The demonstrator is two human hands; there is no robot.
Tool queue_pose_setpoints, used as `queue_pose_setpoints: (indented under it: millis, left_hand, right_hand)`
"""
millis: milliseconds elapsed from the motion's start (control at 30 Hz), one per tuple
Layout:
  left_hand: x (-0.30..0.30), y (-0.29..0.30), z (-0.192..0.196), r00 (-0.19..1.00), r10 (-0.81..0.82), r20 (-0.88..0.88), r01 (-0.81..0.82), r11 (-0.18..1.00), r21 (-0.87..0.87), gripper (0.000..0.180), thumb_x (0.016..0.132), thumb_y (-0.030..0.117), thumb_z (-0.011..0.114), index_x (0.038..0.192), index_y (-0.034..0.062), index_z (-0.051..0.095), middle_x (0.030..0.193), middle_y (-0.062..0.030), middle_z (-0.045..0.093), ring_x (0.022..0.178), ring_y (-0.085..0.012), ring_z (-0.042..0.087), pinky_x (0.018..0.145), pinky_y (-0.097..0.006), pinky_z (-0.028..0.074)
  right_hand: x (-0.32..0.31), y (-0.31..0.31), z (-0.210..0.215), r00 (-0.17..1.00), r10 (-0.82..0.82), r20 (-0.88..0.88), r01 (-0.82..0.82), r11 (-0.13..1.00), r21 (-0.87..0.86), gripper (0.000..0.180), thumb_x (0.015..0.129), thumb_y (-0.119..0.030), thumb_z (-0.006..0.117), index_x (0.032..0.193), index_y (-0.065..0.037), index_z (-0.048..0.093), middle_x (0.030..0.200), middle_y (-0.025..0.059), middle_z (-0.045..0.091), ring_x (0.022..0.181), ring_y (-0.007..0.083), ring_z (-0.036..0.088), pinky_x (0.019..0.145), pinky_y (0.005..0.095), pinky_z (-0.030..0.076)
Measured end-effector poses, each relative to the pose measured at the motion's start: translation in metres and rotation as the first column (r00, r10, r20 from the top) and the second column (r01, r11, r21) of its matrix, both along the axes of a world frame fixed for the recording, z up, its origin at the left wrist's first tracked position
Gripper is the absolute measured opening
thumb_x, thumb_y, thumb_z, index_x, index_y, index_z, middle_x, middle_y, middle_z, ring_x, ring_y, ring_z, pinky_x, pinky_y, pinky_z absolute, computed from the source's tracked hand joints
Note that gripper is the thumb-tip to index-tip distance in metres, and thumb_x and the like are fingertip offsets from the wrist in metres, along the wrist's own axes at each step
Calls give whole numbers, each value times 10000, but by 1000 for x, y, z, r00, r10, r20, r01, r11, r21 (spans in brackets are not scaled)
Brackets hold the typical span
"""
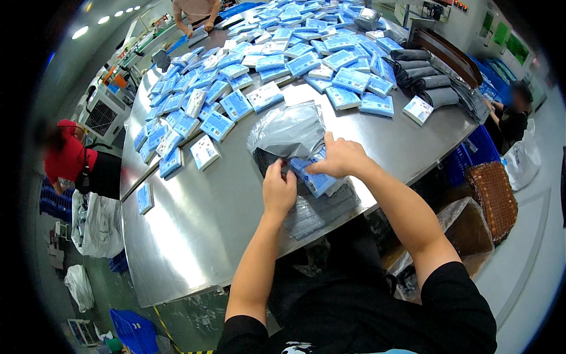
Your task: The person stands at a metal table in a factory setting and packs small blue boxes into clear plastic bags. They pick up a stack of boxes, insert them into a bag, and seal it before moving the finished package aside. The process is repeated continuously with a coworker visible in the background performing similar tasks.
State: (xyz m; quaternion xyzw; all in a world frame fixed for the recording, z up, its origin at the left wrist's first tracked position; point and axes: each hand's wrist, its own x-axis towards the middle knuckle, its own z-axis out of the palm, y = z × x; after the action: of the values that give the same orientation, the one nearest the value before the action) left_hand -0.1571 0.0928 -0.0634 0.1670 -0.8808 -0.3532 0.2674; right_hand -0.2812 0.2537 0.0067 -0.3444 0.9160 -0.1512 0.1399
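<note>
In front of me on the metal table lies a grey plastic mailing bag (289,131), its mouth turned toward me. My left hand (279,190) pinches the bag at the dark opening. My right hand (341,158) grips a blue packet (317,182) that sits partly in the mouth of the bag, fingers on its top and side. Under the packet, a stack of flat grey bags (323,213) lies at the near table edge. The far end of the packet is hidden by the bag and my fingers.
A big heap of blue-and-white packets (348,79) covers the far part of the steel table (183,236). Rolled dark grey bags (439,97) lie at the right. Other people work around the table. A brown woven basket (494,200) stands below at the right.
</note>
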Motion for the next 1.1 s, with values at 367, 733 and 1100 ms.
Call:
queue_pose_setpoints:
  millis: [367,733,1100]
  left_hand:
    - [18,37,-1,976,-141,169,201,881,-429,84,880,93,550,939,47,589,902,-136,627,826,-331,649,701,-439,535]
    - [7,14,3,998,-55,43,62,980,-189,265,769,62,673,1000,7,556,971,-192,628,864,-428,614,733,-499,499]
    - [38,11,10,997,-77,16,68,947,313,357,860,126,619,1176,-34,584,1043,-197,670,963,-336,663,837,-394,524]
  right_hand:
    - [-1,3,11,922,-352,158,358,934,-4,1093,658,-594,710,1454,53,335,1193,269,633,1097,392,629,920,405,504]
    - [1,4,4,631,25,776,493,759,-425,733,797,-301,714,1379,48,440,1129,169,643,953,209,652,821,319,523]
    - [32,-9,12,934,-324,147,356,856,-375,927,720,-480,729,1420,31,400,1272,342,491,1135,432,573,962,450,473]
